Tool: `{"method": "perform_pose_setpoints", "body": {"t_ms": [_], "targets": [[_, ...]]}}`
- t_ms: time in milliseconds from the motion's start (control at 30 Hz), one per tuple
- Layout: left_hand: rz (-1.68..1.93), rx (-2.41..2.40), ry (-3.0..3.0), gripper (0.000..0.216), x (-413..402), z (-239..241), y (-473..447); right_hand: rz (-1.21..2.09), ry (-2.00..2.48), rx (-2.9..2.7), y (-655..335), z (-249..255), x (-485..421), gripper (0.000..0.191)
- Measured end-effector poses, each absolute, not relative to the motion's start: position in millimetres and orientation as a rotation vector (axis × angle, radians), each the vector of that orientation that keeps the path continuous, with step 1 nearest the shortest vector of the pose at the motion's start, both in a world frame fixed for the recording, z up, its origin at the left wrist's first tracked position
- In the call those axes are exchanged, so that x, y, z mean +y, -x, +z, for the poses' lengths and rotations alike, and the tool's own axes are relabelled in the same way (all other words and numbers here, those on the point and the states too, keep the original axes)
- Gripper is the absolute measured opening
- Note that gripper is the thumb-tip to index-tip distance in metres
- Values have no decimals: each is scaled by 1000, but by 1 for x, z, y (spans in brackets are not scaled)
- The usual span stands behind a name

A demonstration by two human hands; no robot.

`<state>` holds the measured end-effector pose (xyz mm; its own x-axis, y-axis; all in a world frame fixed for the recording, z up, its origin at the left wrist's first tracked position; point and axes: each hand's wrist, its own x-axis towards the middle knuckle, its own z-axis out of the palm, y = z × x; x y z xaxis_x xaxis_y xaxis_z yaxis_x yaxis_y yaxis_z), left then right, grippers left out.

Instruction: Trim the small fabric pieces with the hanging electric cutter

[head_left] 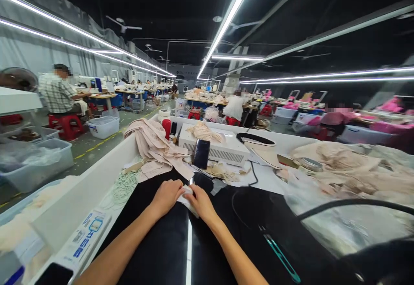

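Over a glossy black work surface point(155, 237), my left hand point(167, 195) and my right hand point(201, 202) are close together, fingers closed. Between them they pinch a small, crumpled white piece point(186, 195), which looks like fabric or tissue. Its lower end hangs toward me beside the right palm. A dark phone point(201, 154) stands upright just beyond my hands. Long beige fabric strips point(152, 147) are heaped to the far left, their ends reaching near my fingers. Teal thread snips point(281, 257) lie to the right of my right forearm.
A white box point(223, 147) with vents stands behind the phone, beside a red thread cone point(166, 128). At right are a beige visor point(261, 149), plastic-wrapped fabric point(343, 216) and a black cable point(355, 202). Pale green cord point(124, 188) lies left. People sit at tables beyond.
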<state>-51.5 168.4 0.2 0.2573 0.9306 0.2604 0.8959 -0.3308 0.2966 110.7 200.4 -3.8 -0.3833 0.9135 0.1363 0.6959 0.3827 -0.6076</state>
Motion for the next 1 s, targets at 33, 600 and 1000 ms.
{"method": "perform_pose_setpoints", "body": {"t_ms": [33, 600, 1000], "targets": [[607, 1752, -2419, 27, 164, 2, 51, 654, 1345, -2180, -113, -3, 196, 18], [83, 2452, -1952, 32, 100, 66, 207, 953, 1163, -2000, -134, 3, 136, 33], [-112, 2444, -1905, 33, 109, 46, 204, 1027, 1109, -1955, -131, 0, 133, 30]]}}
